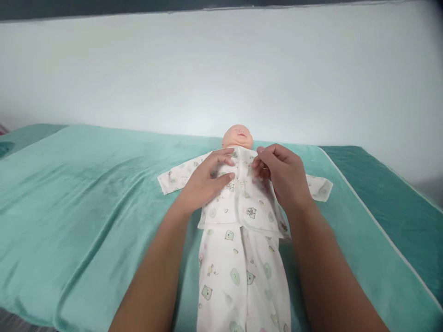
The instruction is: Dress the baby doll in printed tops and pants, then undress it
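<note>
A baby doll point(238, 136) lies on its back, its bald head toward the wall. It wears a white printed jacket point(224, 208) with long sleeves spread to both sides, and matching trousers point(224, 276) below. The jacket's front edges meet along the middle of the chest. My left hand point(210, 177) is over the chest on the left, thumb and fingers apart, with nothing in it. Over the chest's right side is my right hand point(282, 170), its fingers curled and partly blurred; whether it holds any cloth cannot be made out.
A turquoise blanket point(86, 207) with a few wrinkles spreads under the doll. On the right, past a pale edge, lies a darker green cloth point(391, 193). A white wall point(173, 69) rises right behind the bed surface.
</note>
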{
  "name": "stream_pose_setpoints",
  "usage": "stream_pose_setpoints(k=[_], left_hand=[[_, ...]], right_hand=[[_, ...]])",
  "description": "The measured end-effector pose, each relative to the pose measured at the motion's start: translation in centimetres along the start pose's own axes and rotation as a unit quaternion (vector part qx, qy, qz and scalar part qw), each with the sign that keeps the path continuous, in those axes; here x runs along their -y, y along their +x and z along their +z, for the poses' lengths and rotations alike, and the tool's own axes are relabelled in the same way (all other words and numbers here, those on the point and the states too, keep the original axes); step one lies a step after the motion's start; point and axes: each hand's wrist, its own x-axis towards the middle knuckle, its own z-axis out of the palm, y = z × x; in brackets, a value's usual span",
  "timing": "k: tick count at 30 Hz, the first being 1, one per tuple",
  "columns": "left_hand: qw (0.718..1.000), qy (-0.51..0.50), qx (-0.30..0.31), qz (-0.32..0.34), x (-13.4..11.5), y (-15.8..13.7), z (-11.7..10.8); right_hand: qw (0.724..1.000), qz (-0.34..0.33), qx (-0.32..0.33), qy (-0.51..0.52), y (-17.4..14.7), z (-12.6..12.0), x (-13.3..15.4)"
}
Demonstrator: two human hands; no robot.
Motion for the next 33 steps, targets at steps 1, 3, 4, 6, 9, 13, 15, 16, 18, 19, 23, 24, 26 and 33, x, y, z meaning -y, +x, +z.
stream_pose_setpoints(k=[1, 3, 4, 6, 9, 13, 15, 16, 18, 19, 23, 24, 26, 33], left_hand=[[1.000, 0.015, -0.012, 0.016, 0.2, 0.1, 0.3], [0.997, 0.054, -0.014, 0.051, 0.7, 0.3, 0.9], [0.995, 0.073, -0.011, 0.068, 0.8, 0.4, 1.2], [0.991, 0.102, -0.007, 0.085, 1.1, 0.7, 1.6], [0.990, 0.118, -0.009, 0.070, 1.3, 1.2, 1.8], [0.991, 0.128, -0.005, 0.040, 1.7, 2.2, 1.6], [0.991, 0.131, 0.001, 0.034, 2.0, 2.7, 1.6], [0.991, 0.131, 0.005, 0.031, 2.1, 2.9, 1.5], [0.991, 0.133, 0.010, 0.024, 2.2, 3.2, 1.4], [0.991, 0.133, 0.011, 0.020, 2.2, 3.3, 1.4], [0.991, 0.130, 0.012, 0.011, 2.2, 3.4, 1.2], [0.992, 0.127, 0.013, 0.007, 2.2, 3.5, 1.2], [0.993, 0.121, 0.012, 0.002, 2.3, 3.5, 1.2], [0.993, 0.111, 0.004, 0.037, 2.5, 3.3, 1.1]], right_hand=[[0.999, -0.010, -0.026, -0.017, 0.2, 0.1, -0.3], [0.996, -0.029, -0.053, -0.066, 0.3, 0.4, -0.9], [0.994, -0.035, -0.054, -0.089, 0.4, 0.5, -1.0], [0.991, -0.036, -0.034, -0.127, 0.4, 0.6, -1.3], [0.986, -0.041, 0.012, -0.164, 0.6, 0.7, -1.8], [0.976, -0.091, 0.053, -0.191, 0.9, 0.6, -2.3], [0.972, -0.109, 0.061, -0.197, 1.0, 0.6, -2.5], [0.971, -0.112, 0.062, -0.200, 1.1, 0.6, -2.6], [0.971, -0.113, 0.057, -0.205, 1.1, 0.6, -2.8], [0.970, -0.113, 0.053, -0.208, 1.1, 0.6, -2.9], [0.965, -0.126, 0.052, -0.223, 1.1, 0.6, -2.9], [0.963, -0.133, 0.060, -0.227, 1.1, 0.6, -2.9], [0.957, -0.150, 0.080, -0.234, 1.2, 0.6, -2.8], [0.963, -0.127, 0.094, -0.219, 1.7, 0.4, -3.1]])
